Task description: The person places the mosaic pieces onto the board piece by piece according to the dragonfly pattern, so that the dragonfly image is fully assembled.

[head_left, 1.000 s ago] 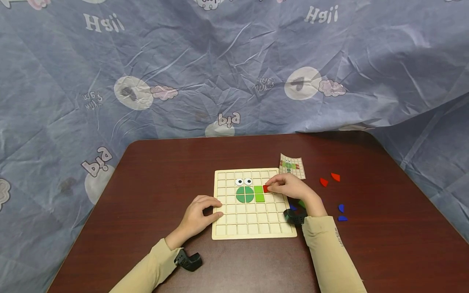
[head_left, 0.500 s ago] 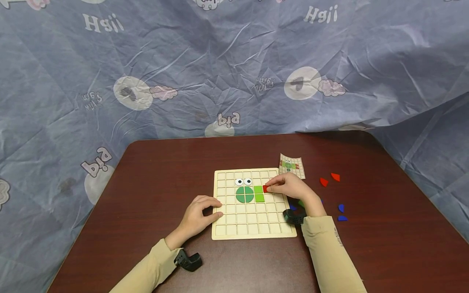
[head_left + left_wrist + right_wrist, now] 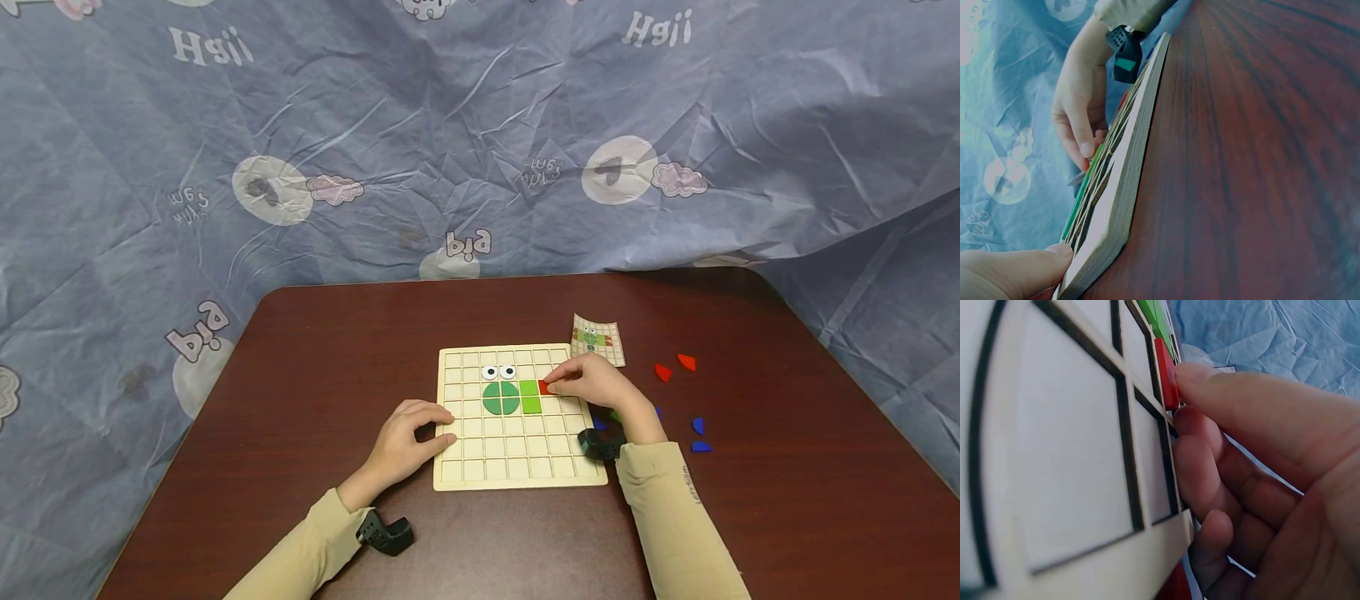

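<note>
My right fingers (image 3: 572, 364) are pinching a red tile (image 3: 1166, 375), left fingers (image 3: 429, 414) wide on the board (image 3: 496, 448) edge — cloth (image 3: 420, 125) backing the counter (image 3: 352, 354).

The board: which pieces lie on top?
Two eyes, four dark green quarters, two light green squares and a red piece, pinched by the right hand, which covers part of it.

The person wears two pale tan sleeves: the left sleeve (image 3: 306, 542) and the right sleeve (image 3: 678, 517) are long and creased near the cuffs. Small dark lettering (image 3: 691, 486) runs along the right one. The left black wrist device (image 3: 377, 537) is curved; the right black wrist device (image 3: 596, 446) bears a green patch (image 3: 1125, 64) and tiny holes (image 3: 1115, 39).
</note>
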Demonstrator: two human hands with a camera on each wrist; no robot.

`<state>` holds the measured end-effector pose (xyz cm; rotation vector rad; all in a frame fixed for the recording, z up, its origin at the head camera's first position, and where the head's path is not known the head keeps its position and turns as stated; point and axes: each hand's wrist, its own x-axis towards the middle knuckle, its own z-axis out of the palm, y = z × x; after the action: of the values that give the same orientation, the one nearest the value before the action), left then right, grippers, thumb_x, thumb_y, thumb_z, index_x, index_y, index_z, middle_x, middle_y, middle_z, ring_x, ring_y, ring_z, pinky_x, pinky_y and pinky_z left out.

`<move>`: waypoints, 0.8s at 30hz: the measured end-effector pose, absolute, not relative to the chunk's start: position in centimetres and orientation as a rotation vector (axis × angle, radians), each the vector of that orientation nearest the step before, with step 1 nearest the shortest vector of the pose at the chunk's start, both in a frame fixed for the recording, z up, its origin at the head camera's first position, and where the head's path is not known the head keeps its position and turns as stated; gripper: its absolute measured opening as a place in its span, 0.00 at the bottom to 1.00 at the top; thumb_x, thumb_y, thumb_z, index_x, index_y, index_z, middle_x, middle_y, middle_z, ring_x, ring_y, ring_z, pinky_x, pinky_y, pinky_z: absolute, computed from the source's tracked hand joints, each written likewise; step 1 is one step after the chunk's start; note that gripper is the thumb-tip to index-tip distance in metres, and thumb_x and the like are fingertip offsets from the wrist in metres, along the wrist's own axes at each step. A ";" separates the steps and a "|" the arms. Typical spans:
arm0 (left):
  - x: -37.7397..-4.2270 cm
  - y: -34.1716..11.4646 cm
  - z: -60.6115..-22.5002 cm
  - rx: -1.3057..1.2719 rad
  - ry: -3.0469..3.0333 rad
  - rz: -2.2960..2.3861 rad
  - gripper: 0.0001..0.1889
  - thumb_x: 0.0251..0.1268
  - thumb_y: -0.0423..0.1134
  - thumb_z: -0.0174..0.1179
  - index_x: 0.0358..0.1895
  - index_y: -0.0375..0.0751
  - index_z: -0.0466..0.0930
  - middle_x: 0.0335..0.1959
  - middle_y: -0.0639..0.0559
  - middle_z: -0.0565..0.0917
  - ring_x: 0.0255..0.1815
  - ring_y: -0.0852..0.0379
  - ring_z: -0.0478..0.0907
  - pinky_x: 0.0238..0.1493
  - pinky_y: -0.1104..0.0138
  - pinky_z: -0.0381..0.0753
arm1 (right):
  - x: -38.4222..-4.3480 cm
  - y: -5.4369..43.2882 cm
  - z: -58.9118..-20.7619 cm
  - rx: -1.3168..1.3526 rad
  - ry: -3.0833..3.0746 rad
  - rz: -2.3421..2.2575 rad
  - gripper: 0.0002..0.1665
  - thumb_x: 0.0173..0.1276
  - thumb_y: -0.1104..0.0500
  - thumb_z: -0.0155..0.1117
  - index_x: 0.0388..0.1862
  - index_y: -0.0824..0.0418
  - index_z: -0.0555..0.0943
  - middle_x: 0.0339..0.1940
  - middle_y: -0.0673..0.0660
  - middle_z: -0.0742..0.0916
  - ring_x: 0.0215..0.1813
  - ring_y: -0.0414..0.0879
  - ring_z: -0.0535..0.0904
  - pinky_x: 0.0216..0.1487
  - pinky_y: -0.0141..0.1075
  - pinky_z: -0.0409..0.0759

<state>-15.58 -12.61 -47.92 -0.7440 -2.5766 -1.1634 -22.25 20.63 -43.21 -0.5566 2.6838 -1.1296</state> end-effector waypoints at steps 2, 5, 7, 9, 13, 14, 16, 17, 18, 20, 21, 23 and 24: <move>-15.6 -12.6 -47.9 -0.745 -2.576 -1.163 0.11 0.52 0.42 0.70 0.40 0.48 0.85 0.43 0.59 0.82 0.51 0.59 0.73 0.53 0.61 0.72 | -22.3 20.7 -43.1 -0.562 2.677 -1.129 0.10 0.59 0.57 0.69 0.39 0.58 0.87 0.38 0.52 0.87 0.40 0.44 0.79 0.42 0.38 0.77; -15.6 -12.6 -47.9 -0.744 -2.575 -1.165 0.11 0.52 0.42 0.70 0.40 0.48 0.85 0.43 0.59 0.82 0.51 0.59 0.73 0.53 0.60 0.72 | -22.3 20.9 -43.0 -0.565 2.659 -1.133 0.11 0.60 0.56 0.68 0.40 0.58 0.87 0.40 0.52 0.87 0.42 0.45 0.79 0.44 0.39 0.76; -15.6 -12.6 -48.0 -0.744 -2.574 -1.165 0.11 0.52 0.42 0.70 0.40 0.48 0.85 0.43 0.59 0.82 0.51 0.59 0.73 0.53 0.60 0.72 | -22.3 21.1 -42.9 -0.549 2.636 -1.152 0.12 0.60 0.55 0.68 0.42 0.58 0.87 0.41 0.52 0.87 0.43 0.46 0.79 0.44 0.39 0.76; -15.6 -12.6 -47.9 -0.741 -2.576 -1.168 0.11 0.52 0.42 0.70 0.40 0.48 0.85 0.43 0.59 0.82 0.51 0.59 0.72 0.53 0.60 0.72 | -22.2 21.4 -42.8 -0.527 2.611 -1.176 0.14 0.62 0.54 0.67 0.44 0.58 0.86 0.42 0.53 0.86 0.44 0.46 0.79 0.44 0.39 0.77; -15.6 -12.6 -47.9 -0.738 -2.581 -1.166 0.11 0.52 0.43 0.70 0.40 0.48 0.85 0.43 0.59 0.82 0.51 0.59 0.72 0.53 0.60 0.72 | -22.2 22.5 -42.4 -0.462 2.604 -1.220 0.17 0.64 0.53 0.65 0.48 0.59 0.84 0.46 0.55 0.85 0.45 0.48 0.79 0.43 0.39 0.78; -15.6 -12.6 -47.9 -0.738 -2.582 -1.166 0.11 0.52 0.43 0.70 0.40 0.48 0.85 0.43 0.59 0.82 0.51 0.59 0.72 0.53 0.60 0.72 | -22.1 22.9 -42.3 -0.443 2.620 -1.221 0.17 0.64 0.52 0.64 0.49 0.59 0.83 0.46 0.55 0.85 0.45 0.48 0.79 0.43 0.39 0.78; -15.6 -12.6 -47.9 -0.738 -2.583 -1.165 0.11 0.52 0.43 0.70 0.40 0.49 0.85 0.43 0.60 0.82 0.51 0.59 0.72 0.53 0.60 0.72 | -22.1 23.7 -42.1 -0.412 2.655 -1.238 0.19 0.65 0.52 0.64 0.50 0.60 0.83 0.46 0.57 0.84 0.45 0.49 0.79 0.43 0.41 0.78; -15.6 -12.6 -47.9 -0.737 -2.584 -1.165 0.11 0.52 0.43 0.70 0.40 0.49 0.85 0.43 0.59 0.82 0.51 0.59 0.72 0.53 0.60 0.72 | -22.1 24.0 -42.0 -0.395 2.672 -1.247 0.20 0.65 0.51 0.64 0.50 0.61 0.83 0.46 0.58 0.84 0.46 0.50 0.79 0.44 0.41 0.78; -15.5 -12.6 -47.8 -0.736 -2.585 -1.165 0.11 0.52 0.43 0.69 0.40 0.49 0.85 0.43 0.60 0.82 0.51 0.59 0.72 0.53 0.60 0.72 | -22.0 24.5 -42.0 -0.382 2.689 -1.255 0.21 0.65 0.51 0.64 0.51 0.62 0.82 0.46 0.58 0.84 0.46 0.50 0.79 0.45 0.42 0.78; -15.5 -12.6 -47.8 -0.735 -2.588 -1.167 0.11 0.52 0.43 0.69 0.40 0.49 0.85 0.43 0.60 0.82 0.51 0.59 0.72 0.53 0.60 0.72 | -21.8 25.3 -41.8 -0.359 2.714 -1.273 0.23 0.65 0.50 0.63 0.53 0.63 0.81 0.46 0.60 0.84 0.47 0.53 0.79 0.47 0.45 0.78; -15.5 -12.6 -47.8 -0.734 -2.589 -1.168 0.11 0.52 0.43 0.69 0.40 0.49 0.85 0.43 0.59 0.82 0.51 0.59 0.72 0.53 0.60 0.72 | -21.8 25.7 -41.7 -0.346 2.722 -1.286 0.24 0.66 0.50 0.63 0.54 0.64 0.80 0.47 0.61 0.83 0.49 0.54 0.79 0.48 0.46 0.77; -15.5 -12.6 -47.8 -0.733 -2.590 -1.171 0.11 0.53 0.43 0.69 0.40 0.49 0.85 0.43 0.59 0.82 0.51 0.59 0.72 0.53 0.60 0.72 | -21.6 26.5 -41.6 -0.318 2.741 -1.300 0.25 0.66 0.49 0.62 0.55 0.65 0.79 0.49 0.63 0.83 0.50 0.56 0.78 0.50 0.48 0.77; -15.5 -12.6 -47.8 -0.732 -2.591 -1.172 0.11 0.53 0.43 0.69 0.40 0.49 0.85 0.44 0.59 0.82 0.51 0.59 0.72 0.53 0.60 0.72 | -21.5 26.9 -41.6 -0.301 2.752 -1.305 0.25 0.66 0.49 0.62 0.55 0.65 0.79 0.50 0.64 0.83 0.51 0.56 0.78 0.50 0.48 0.77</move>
<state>-15.48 -12.60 -47.82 -0.7322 -2.5912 -1.1717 -21.51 26.88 -41.58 -0.3008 2.7521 -1.3053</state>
